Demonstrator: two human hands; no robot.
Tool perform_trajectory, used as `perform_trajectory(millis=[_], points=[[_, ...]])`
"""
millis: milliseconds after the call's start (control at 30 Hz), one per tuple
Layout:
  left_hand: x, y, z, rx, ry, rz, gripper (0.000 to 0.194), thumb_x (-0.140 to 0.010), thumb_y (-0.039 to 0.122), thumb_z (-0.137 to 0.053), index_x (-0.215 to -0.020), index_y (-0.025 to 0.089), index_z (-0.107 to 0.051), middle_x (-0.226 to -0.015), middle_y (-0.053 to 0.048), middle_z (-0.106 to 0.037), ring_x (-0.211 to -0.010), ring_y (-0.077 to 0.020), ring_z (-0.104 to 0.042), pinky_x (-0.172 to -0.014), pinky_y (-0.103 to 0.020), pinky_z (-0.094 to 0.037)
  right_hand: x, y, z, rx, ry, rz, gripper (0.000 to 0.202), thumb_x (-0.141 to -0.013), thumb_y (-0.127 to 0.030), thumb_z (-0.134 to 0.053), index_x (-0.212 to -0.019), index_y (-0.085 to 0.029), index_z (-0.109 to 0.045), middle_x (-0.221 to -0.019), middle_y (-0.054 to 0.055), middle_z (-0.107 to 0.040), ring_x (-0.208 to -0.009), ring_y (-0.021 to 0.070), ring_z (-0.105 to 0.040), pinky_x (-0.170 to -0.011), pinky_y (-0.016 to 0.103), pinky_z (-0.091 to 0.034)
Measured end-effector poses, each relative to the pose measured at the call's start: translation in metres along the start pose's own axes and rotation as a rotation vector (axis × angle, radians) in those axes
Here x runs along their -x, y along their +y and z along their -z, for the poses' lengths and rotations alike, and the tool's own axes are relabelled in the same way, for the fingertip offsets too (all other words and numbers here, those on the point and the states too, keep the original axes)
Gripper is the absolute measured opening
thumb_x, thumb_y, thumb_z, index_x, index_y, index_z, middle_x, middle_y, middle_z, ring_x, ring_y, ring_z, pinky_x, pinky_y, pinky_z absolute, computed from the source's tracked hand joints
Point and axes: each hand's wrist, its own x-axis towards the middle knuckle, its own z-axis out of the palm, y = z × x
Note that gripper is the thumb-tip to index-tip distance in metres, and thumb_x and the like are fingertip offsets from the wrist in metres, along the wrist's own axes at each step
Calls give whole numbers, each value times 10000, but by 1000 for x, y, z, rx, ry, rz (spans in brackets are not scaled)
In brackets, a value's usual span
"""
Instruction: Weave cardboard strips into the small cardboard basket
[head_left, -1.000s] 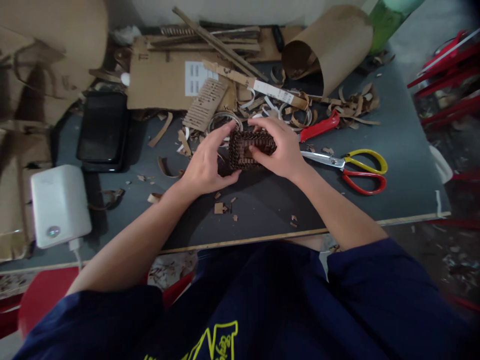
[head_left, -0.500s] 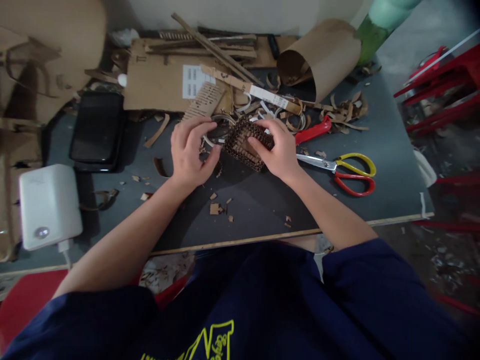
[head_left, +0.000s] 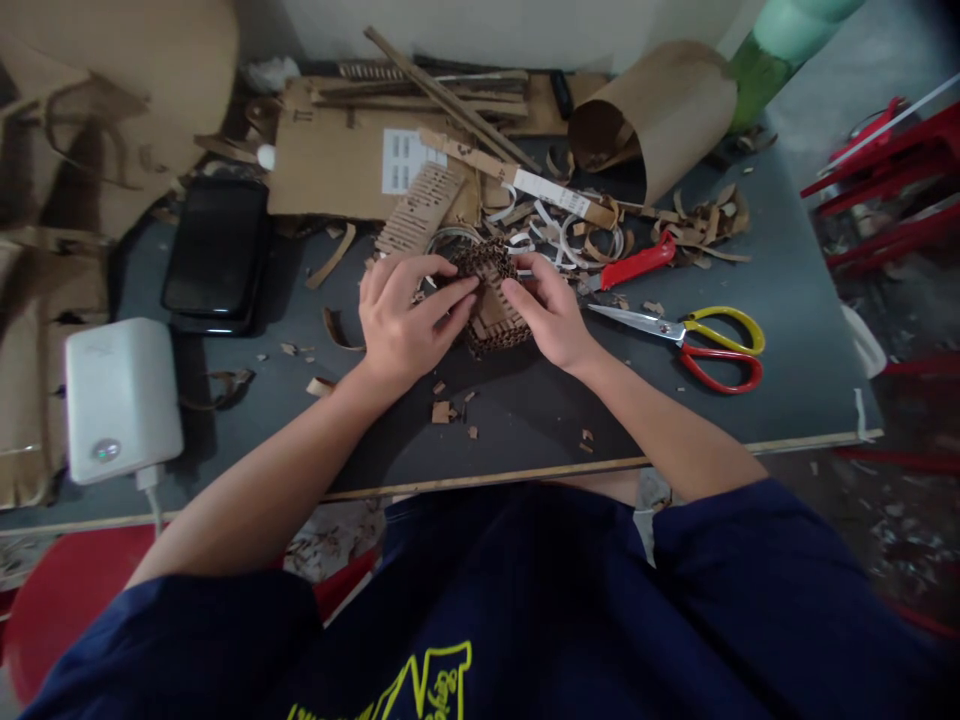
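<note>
A small corrugated cardboard piece (head_left: pixel 496 318) with a raised, rough-edged rim is between my hands, just above the dark tabletop. My right hand (head_left: pixel 553 312) grips its right side, thumb over the inner face. My left hand (head_left: pixel 405 318) is closed at its left edge, thumb and fingertips pressed to the rim; whether a small scrap lies between them cannot be made out. Behind the left fingers lies a slit cardboard strip (head_left: pixel 420 212). Right of my right hand are scissors (head_left: pixel 671 328) with yellow and red handles, and a red-handled cutter (head_left: pixel 637 263).
A white power bank (head_left: pixel 124 405) with a cable and a black phone-like device (head_left: pixel 217 250) lie at left. A cardboard sheet (head_left: pixel 330 165), a rolled cardboard tube (head_left: pixel 682 125) and curled paper strips (head_left: pixel 712 225) fill the back. Small scraps (head_left: pixel 442 411) lie near the front edge.
My left hand, formerly apart from the cardboard piece with fingers spread, has moved right and closed at its rim. The right hand keeps its grip. The whole view has shifted slightly.
</note>
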Motion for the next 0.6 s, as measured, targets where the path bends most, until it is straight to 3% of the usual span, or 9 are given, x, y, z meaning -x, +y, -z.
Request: perform_trajectory(millis=[200,300,467,600], points=[[3,0,-2,29,-49,43,244,-984,361,-504,-1054,344,-737,-1082,-87,-708,-1129,-323,-619,-974,-612,-467,2,-1,-3,41,21,-22,565,-915,-775,-386,-1171,-288,-512,-815,22,-682,-637,200,-634,-596,374,-558],[1,3,-3,0,4,22,242,-995,354,-490,-1000,302,-727,-1041,-82,-713,-1070,-297,-639,-916,-555,-505,2,0,-4,2,40,-16,561,-910,-762,-416,-1179,-278,-509,-822,26,-686,-663,208,-639,-634,388,-564],[-3,9,-11,95,45,69,237,-1007,362,-466,-1022,268,-682,-1083,-89,-694,-1085,-277,-627,-1014,-549,-476,-1,10,-1,105,148,1,619,-906,-790,-365,-1211,-275,-524,-810,30,-683,-694,224,-643,-682,415,-562],[-1,14,-16,109,40,-13,230,-1001,365,-462,-986,262,-667,-1051,-81,-714,-1075,-262,-645,-979,-502,-518,-6,17,12,167,215,8,666,-934,-774,-311,-1294,-249,-507,-808,38,-690,-735,237,-668,-739,441,-575]])
